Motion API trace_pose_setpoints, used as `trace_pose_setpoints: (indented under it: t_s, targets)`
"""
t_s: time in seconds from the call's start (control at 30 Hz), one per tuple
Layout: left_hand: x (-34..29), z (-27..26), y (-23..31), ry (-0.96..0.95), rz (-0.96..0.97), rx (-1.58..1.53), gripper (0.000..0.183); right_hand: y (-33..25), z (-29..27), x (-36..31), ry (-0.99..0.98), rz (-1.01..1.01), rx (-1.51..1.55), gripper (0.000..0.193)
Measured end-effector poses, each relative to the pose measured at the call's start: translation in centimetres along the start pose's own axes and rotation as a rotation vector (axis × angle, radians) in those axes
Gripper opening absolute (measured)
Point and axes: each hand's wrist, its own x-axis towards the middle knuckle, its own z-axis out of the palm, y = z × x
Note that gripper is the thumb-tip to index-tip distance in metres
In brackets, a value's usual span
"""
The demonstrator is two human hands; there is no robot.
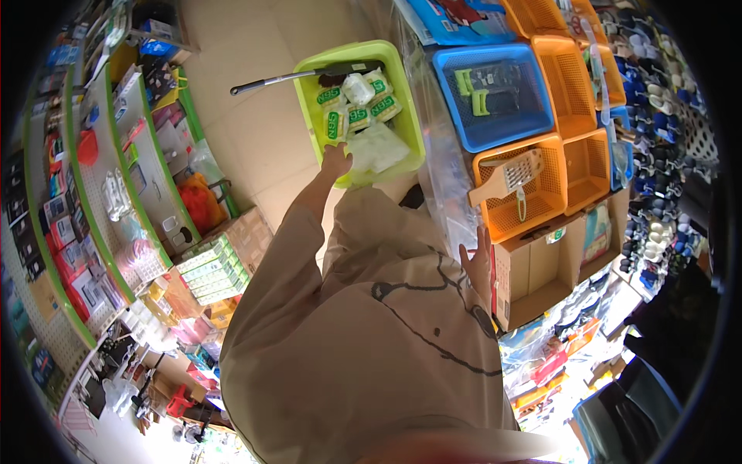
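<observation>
I judge the premises to be a small retail shop selling household goods. To my left, curved green-edged pegboard display shelving [116, 193] carries many small packaged items hung in rows. To my right, a rack holds orange perforated plastic bins [576, 77], a blue perforated plastic bin [495, 127] and open brown cardboard cartons [541, 271] of stock. Rows of slippers [657, 100] hang at far right. A lime-green plastic shopping basket [406, 116] sits on the beige tiled floor [247, 100].

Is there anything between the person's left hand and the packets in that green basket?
Nothing visible. The left hand is at the near rim of the green basket, right beside the green-and-white packets and the pale bag lying inside.
</observation>
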Motion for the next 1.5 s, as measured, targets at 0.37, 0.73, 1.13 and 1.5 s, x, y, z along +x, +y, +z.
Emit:
trace_pose_setpoints:
  t_s: [0.37, 0.73, 1.13, 1.5]
  targets:
    - [7.7, 1.2, -1.6, -0.216, -0.222, 0.145, 0.057, -2.3, 0.9, 0.7, -0.042, 0.218, -0.037, 0.059]
    - [11.6, 3.5, -3.9, -0.189, -0.106, 0.116, 0.06, -3.2, 1.4, 1.4, -0.11, 0.32, -0.074, 0.06]
    - [7.7, 0.0, -2.9, 0.152, 0.295, -0.018, 0.066, -5.5, 0.8, 2.2, -0.113, 0.359, -0.077, 0.056]
    - [-9.3, -14.1, 19.2, 0.267, 1.025, 0.075, 0.056, -13.5, -4.8, 5.7, -0.081, 0.154, 0.641, 0.055]
